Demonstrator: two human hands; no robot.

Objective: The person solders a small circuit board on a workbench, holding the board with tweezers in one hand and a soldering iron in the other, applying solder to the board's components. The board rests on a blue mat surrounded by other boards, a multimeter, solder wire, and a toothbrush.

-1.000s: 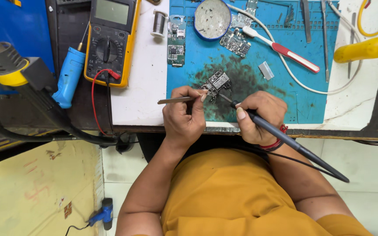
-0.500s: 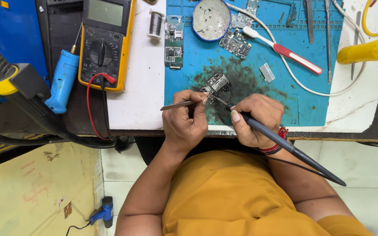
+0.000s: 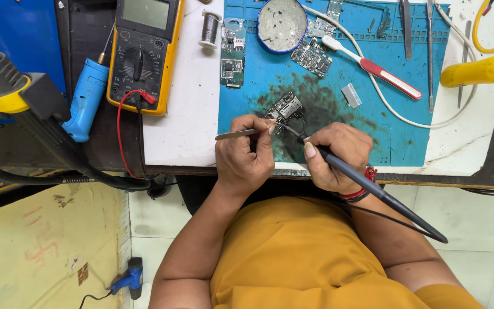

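Observation:
My left hand (image 3: 244, 154) grips thin metal tweezers (image 3: 232, 135) whose tips reach toward a small circuit board (image 3: 284, 109) on the stained blue work mat (image 3: 407, 137). In my right hand (image 3: 338, 154) is a black soldering iron (image 3: 373, 186), held like a pen, its tip resting at the board's near edge. Both hands sit at the front edge of the mat, side by side, close to touching.
A yellow multimeter (image 3: 141, 51) with a red lead, a blue tool (image 3: 87, 97), a solder spool (image 3: 208, 28), a green board (image 3: 232, 57), a round tin (image 3: 281, 24), another board (image 3: 311, 56), a red-handled brush (image 3: 378, 67), a yellow handle (image 3: 478, 71). A hot-air gun (image 3: 7, 86) at left.
The view has shifted slightly. Both hands stay at the board; the tweezers and iron tip have barely moved.

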